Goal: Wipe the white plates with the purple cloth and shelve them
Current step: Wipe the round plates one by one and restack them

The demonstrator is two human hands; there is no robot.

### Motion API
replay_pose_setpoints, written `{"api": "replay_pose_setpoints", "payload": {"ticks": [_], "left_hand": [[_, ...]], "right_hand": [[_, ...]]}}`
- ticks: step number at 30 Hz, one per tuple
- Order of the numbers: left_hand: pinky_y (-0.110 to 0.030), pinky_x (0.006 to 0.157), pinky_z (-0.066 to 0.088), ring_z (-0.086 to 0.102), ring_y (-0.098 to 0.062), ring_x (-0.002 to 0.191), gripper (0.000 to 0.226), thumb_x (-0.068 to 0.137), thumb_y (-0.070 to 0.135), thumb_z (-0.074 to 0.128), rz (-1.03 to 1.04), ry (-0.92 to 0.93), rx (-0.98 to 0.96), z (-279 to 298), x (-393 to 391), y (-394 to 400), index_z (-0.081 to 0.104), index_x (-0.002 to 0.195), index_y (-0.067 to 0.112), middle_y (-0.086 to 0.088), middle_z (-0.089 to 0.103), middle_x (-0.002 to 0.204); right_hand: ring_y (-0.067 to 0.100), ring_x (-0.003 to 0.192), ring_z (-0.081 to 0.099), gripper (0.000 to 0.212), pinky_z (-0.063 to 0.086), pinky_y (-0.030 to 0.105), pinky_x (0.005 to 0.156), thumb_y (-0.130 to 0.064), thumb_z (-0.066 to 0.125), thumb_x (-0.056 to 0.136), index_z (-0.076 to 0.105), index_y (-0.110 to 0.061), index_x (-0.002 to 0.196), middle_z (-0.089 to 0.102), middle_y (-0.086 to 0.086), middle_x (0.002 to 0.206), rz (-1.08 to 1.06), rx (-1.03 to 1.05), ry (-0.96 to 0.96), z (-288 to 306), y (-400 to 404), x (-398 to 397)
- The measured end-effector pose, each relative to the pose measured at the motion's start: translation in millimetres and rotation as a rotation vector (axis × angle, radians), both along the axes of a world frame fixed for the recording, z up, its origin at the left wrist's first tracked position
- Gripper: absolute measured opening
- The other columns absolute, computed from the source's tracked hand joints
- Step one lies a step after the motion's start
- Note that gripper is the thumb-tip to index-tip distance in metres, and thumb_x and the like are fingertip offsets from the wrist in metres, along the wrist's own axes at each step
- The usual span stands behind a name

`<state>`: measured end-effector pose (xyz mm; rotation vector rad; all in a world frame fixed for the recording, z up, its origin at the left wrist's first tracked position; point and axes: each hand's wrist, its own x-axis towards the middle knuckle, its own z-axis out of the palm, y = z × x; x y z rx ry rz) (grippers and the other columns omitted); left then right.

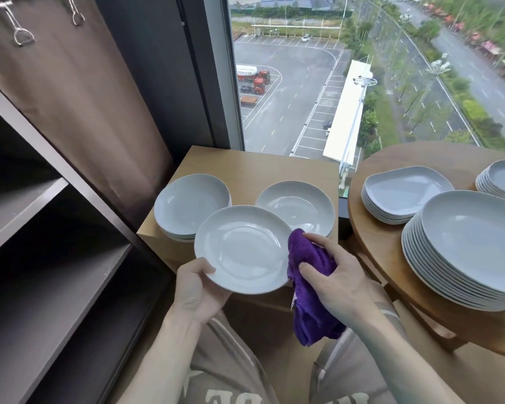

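Nearest me, my left hand (194, 290) grips a white plate (242, 249) by its near rim, thumb on top, holding it above the floor. My right hand (333, 272) clutches the purple cloth (309, 287), bunched against the plate's right edge. Beyond them, a square wooden table (263, 167) carries two plate stacks (191, 204), and a round table (420, 158) on the right bears three more. Dark shelves (41, 228) stand left; a curtain (79, 97) and window (362, 68) lie beyond.

Held plate (242, 249) center frame, cloth (309, 287) touching its right edge. Behind: 2 plate stacks (191, 204) on square surface (263, 167). Shelves (56, 228) far left; round surface (391, 158) w/ more stacks right.
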<state>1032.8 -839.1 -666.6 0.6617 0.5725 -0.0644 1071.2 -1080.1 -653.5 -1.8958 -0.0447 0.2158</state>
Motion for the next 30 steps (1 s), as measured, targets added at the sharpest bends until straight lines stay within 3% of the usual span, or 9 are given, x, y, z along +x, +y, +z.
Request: {"api": "replay_pose_setpoints", "payload": {"ticks": [3, 6, 10, 13, 16, 21, 24, 30], "left_hand": [[-0.059, 0.113, 0.042, 0.062, -0.045, 0.120, 0.066, 0.078, 0.003, 0.034, -0.008, -0.013, -0.013, -3, -5, 0, 0.063, 0.138, 0.010, -0.021, 0.068, 0.132], [-0.060, 0.108, 0.047, 0.061, -0.047, 0.123, 0.055, 0.091, 0.016, 0.042, -0.034, 0.003, -0.020, -5, -9, -3, 0.058, 0.144, 0.010, -0.023, 0.066, 0.135], [-0.057, 0.107, 0.047, 0.062, -0.045, 0.122, 0.049, 0.106, 0.037, 0.040, -0.032, 0.001, -0.057, -4, -10, -10, 0.063, 0.138, 0.008, -0.024, 0.066, 0.135], [-0.057, 0.112, 0.043, 0.064, -0.041, 0.121, 0.048, 0.107, 0.040, 0.040, -0.037, -0.028, -0.007, 1, -11, -14, 0.069, 0.129, 0.009, -0.021, 0.069, 0.132], [-0.054, 0.111, 0.046, 0.065, -0.038, 0.123, 0.048, 0.109, 0.042, 0.037, -0.052, -0.028, 0.061, 7, -10, -16, 0.067, 0.131, 0.013, -0.017, 0.071, 0.131], [-0.047, 0.103, 0.052, 0.070, -0.028, 0.118, 0.061, 0.105, 0.059, 0.031, -0.132, -0.038, 0.150, 17, -7, -20, 0.065, 0.133, 0.017, -0.010, 0.074, 0.127], [-0.046, 0.106, 0.051, 0.068, -0.026, 0.123, 0.071, 0.099, 0.067, 0.029, -0.175, -0.074, 0.189, 19, -4, -19, 0.061, 0.139, 0.019, -0.007, 0.071, 0.132], [-0.048, 0.115, 0.044, 0.065, -0.024, 0.128, 0.073, 0.103, 0.068, 0.021, -0.141, -0.101, 0.197, 17, -2, -7, 0.063, 0.139, 0.020, -0.008, 0.070, 0.134]], "right_hand": [[0.003, 0.097, 0.069, 0.049, 0.058, 0.027, 0.084, -0.017, 0.072, 0.086, 0.063, -0.046, 0.125, 0.071, -0.019, 0.108, 0.016, 0.007, -0.018, 11, 14, -1], [-0.002, 0.105, 0.064, 0.048, 0.051, 0.018, 0.088, -0.017, 0.071, 0.088, 0.063, -0.042, 0.129, 0.069, -0.022, 0.114, 0.042, -0.006, -0.061, 20, 30, -2], [0.004, 0.126, 0.051, 0.050, 0.041, 0.028, 0.109, -0.031, 0.060, 0.097, 0.050, -0.032, 0.146, 0.055, -0.015, 0.139, 0.154, -0.246, -0.150, 18, 50, -1], [0.019, 0.144, 0.030, 0.071, 0.031, 0.037, 0.119, -0.054, 0.049, 0.098, 0.026, -0.027, 0.160, 0.032, -0.006, 0.161, 0.258, -0.570, -0.129, 8, 67, -7], [0.025, 0.149, 0.018, 0.084, 0.024, 0.041, 0.123, -0.057, 0.047, 0.096, 0.007, -0.026, 0.163, 0.014, -0.002, 0.169, 0.259, -0.714, -0.121, -4, 80, -14], [0.027, 0.140, 0.030, 0.077, 0.028, 0.040, 0.121, -0.034, 0.057, 0.093, 0.021, -0.020, 0.159, 0.027, 0.002, 0.161, 0.130, -0.622, -0.154, -5, 86, -2], [0.024, 0.136, 0.035, 0.076, 0.033, 0.038, 0.117, -0.029, 0.061, 0.089, 0.029, -0.020, 0.156, 0.035, -0.002, 0.157, 0.095, -0.597, -0.198, 1, 91, 8], [0.016, 0.128, 0.046, 0.071, 0.041, 0.035, 0.111, -0.033, 0.059, 0.084, 0.037, -0.026, 0.150, 0.046, -0.009, 0.147, 0.333, -0.474, -0.304, 26, 115, 7]]}}
